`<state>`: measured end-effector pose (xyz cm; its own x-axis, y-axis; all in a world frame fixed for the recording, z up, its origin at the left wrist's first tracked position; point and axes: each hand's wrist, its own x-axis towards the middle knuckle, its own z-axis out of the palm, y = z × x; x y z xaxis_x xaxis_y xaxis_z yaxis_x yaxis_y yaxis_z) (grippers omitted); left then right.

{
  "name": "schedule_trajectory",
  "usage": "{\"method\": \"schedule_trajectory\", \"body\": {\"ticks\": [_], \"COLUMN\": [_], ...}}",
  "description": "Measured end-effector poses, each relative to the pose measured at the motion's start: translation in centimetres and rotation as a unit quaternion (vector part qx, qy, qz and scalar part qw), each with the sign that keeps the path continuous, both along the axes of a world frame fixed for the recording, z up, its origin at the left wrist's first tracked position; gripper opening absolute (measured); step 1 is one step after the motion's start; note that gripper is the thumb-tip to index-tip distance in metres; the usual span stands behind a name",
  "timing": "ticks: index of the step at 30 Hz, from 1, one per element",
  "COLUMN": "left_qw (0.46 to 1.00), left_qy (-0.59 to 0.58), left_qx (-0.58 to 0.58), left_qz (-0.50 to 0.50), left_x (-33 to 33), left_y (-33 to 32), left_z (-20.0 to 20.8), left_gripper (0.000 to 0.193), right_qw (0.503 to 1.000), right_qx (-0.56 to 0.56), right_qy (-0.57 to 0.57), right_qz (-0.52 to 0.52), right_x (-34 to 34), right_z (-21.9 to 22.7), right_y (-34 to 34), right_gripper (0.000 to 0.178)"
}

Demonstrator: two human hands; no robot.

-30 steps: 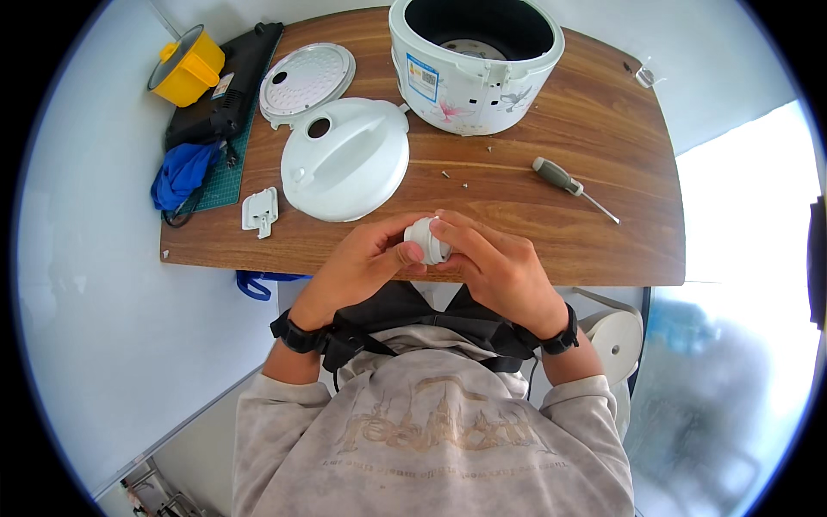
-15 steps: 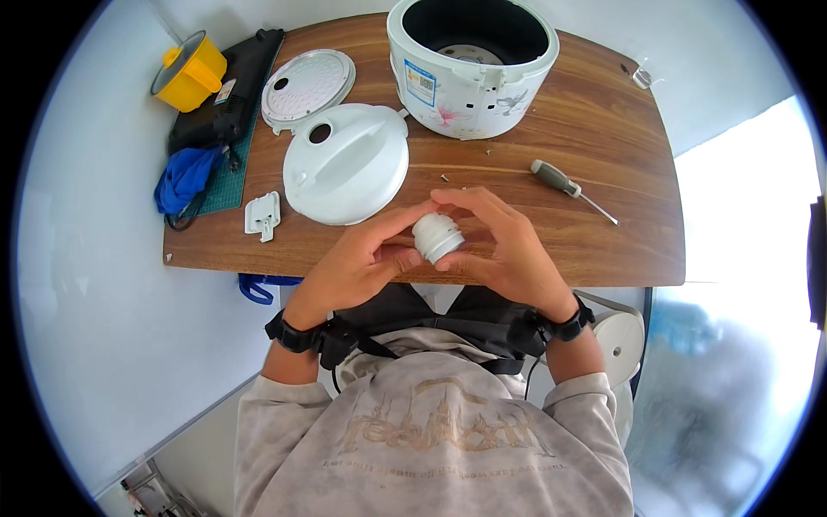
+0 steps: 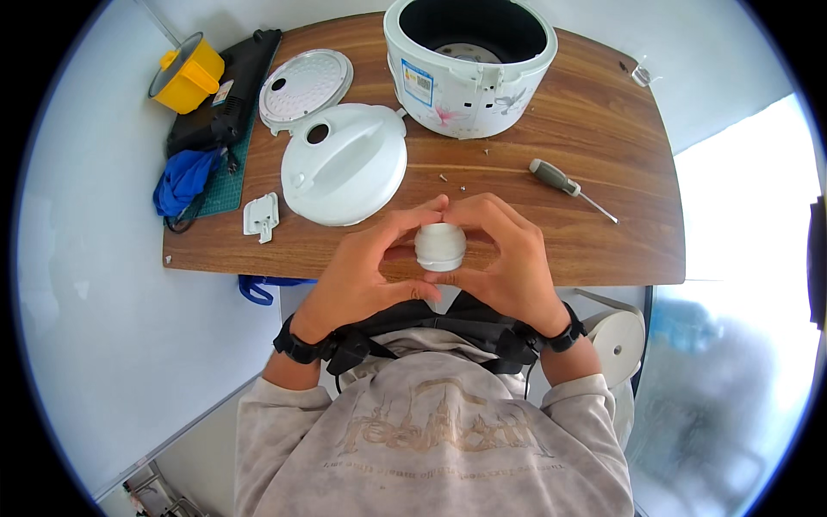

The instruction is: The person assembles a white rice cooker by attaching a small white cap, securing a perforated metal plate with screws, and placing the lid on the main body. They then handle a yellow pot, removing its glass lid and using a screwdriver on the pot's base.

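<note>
A small white round plastic steam valve point(image 3: 440, 246) sits between my two hands above the table's front edge, its smooth domed face toward me. My left hand point(image 3: 366, 267) curves round its left side; the fingers reach behind it, and the thumb lies a little below and apart from it. My right hand point(image 3: 508, 258) grips its right side, with the thumb at its lower rim and the index finger over the top. Just beyond my left hand lies a white rice cooker lid cover point(image 3: 353, 164) with a round hole.
A white rice cooker body point(image 3: 465, 99) stands at the back. Nearer the right is a screwdriver point(image 3: 556, 177), with several small screws point(image 3: 444, 177) left of it. An inner lid plate point(image 3: 306, 86), a small white bracket point(image 3: 261, 215), blue cloth point(image 3: 185, 179) and yellow pot point(image 3: 189, 73) are leftward.
The steam valve has turned from a tilted side view, showing its ridges, to its domed face. My left thumb has come off it and moved lower.
</note>
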<state>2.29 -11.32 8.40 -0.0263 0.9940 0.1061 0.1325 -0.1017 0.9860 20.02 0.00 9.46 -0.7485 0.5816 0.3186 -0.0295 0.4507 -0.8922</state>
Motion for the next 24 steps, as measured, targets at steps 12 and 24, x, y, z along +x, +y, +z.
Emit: {"method": "schedule_trajectory", "body": {"ticks": [12, 24], "left_qw": [0.997, 0.992], "left_qy": [0.062, 0.11], "left_qx": [0.045, 0.061], "left_qz": [-0.005, 0.023], "left_x": [-1.0, -0.8], "left_y": [-0.8, -1.0], "left_z": [0.6, 1.0], "left_gripper": [0.059, 0.064], "right_qw": [0.999, 0.999], "right_qx": [0.014, 0.012], "right_qy": [0.026, 0.045], "right_qz": [0.028, 0.029], "right_x": [0.5, 0.4], "right_z": [0.8, 0.0], "right_y": [-0.6, -0.5], "right_gripper": [0.054, 0.054]}}
